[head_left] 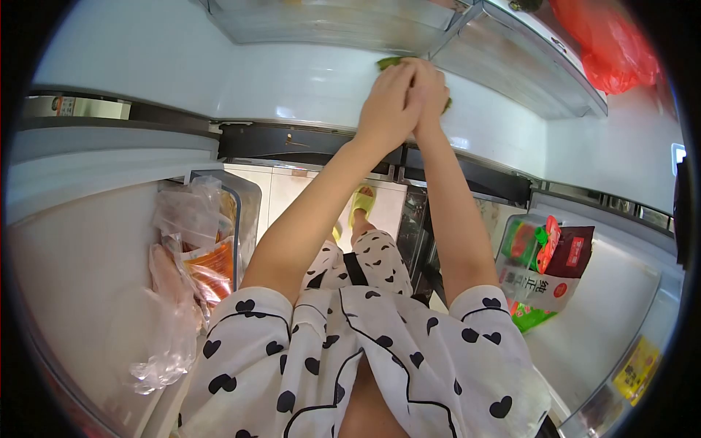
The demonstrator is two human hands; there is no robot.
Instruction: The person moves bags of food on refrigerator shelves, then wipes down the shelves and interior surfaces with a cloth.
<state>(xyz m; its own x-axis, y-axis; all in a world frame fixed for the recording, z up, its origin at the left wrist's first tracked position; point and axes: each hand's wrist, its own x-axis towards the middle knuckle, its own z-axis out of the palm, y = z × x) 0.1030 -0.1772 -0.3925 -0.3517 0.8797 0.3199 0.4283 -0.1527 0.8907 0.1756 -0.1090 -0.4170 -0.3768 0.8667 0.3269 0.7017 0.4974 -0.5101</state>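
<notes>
Both arms reach forward into an open fridge, and my hands meet close together near its white floor (307, 84). My left hand (389, 106) is closed, with its fingers against my right hand (429, 86). Under and between them is a green cloth (394, 63), bunched up, showing only at its edges beyond the fingers and by the right wrist. My right hand is also closed over this cloth. Most of the cloth and several fingertips are hidden.
Clear drawers (332, 22) hang above my hands, with a red plastic bag (610, 44) at upper right. The left door (87, 277) holds bagged food (208, 270); the right door holds food packets (544, 274) and a yellow packet (637, 371). Below are tiled floor and a green slipper (361, 201).
</notes>
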